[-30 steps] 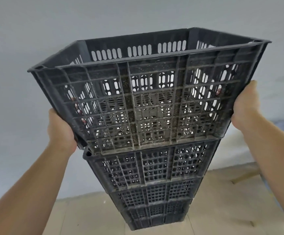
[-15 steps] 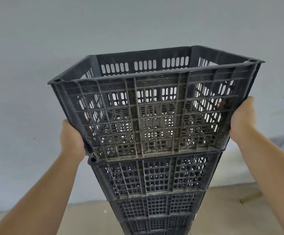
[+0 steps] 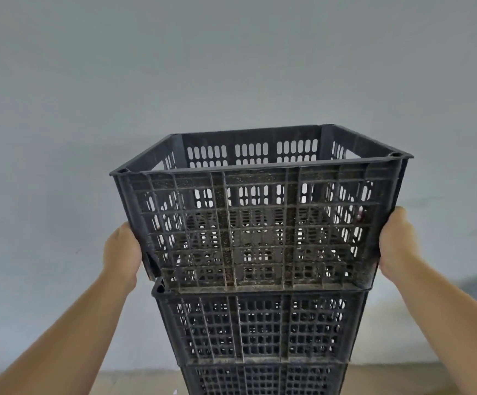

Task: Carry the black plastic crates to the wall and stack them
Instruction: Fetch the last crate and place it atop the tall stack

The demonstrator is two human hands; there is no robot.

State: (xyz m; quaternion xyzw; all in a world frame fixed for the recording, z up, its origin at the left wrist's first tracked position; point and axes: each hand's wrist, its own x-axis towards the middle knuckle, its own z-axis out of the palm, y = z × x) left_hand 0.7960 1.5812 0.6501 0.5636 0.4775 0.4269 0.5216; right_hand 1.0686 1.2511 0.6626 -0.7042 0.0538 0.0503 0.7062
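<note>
A person is holding the top crate (image 3: pixel 260 223) between both hands, sitting on the stack (image 3: pixel 260 337) against the wall (image 3: pixel 231 67). The left hand (image 3: pixel 121 252) and right hand (image 3: pixel 396 240) are pressing its sides, their fingers hiding behind the mesh. The stack's lower crates are running off the bottom edge.

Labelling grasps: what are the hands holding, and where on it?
The top crate of the stack, gripped by its two side walls: left hand low on the left wall, right hand on the right.
</note>
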